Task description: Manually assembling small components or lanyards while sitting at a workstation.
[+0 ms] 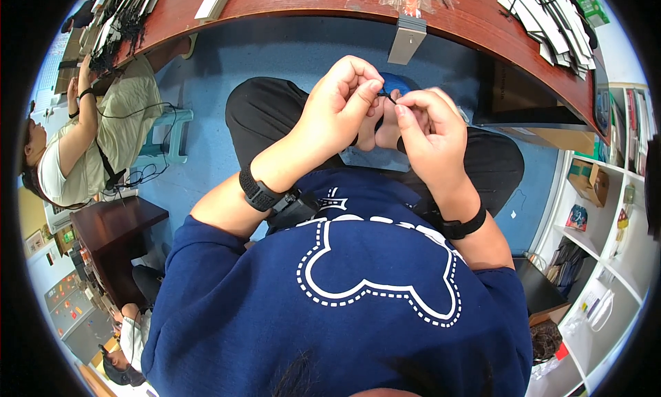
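My left hand and my right hand are raised close together above my lap, short of the table's edge. A short piece of thin black cord runs between their fingertips. My left thumb and forefinger pinch one end, and my right thumb and forefinger pinch the other. The fingers cover most of the cord, so whether it is knotted cannot be made out. Each wrist wears a black band.
Across the front runs a reddish-brown table. White cards with black cords lie at its right; a similar pile is at left. A pale block projects from its edge. A co-worker sits left; white shelves stand right.
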A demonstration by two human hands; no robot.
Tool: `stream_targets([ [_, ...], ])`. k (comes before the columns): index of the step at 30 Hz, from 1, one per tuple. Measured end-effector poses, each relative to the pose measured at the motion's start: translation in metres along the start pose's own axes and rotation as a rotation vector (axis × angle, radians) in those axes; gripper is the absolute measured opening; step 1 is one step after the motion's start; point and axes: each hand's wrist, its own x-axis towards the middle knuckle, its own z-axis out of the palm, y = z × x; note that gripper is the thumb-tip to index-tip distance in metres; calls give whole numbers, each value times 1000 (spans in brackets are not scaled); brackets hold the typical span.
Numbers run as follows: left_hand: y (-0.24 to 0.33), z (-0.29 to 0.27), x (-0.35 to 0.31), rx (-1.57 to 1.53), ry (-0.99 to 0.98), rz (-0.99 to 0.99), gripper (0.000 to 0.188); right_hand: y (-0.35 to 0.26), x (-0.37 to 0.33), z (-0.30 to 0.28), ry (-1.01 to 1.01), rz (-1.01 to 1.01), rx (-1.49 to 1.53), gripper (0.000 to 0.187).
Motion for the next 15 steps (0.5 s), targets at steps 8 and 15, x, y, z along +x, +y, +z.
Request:
stream_targets([
  [8,7,-2,0,360,-62,180,4,-8,7,-8,-294,471,590,26],
  [15,5,-6,3,49,-92,-146,5,12,8,-5,-222,612,707,9],
])
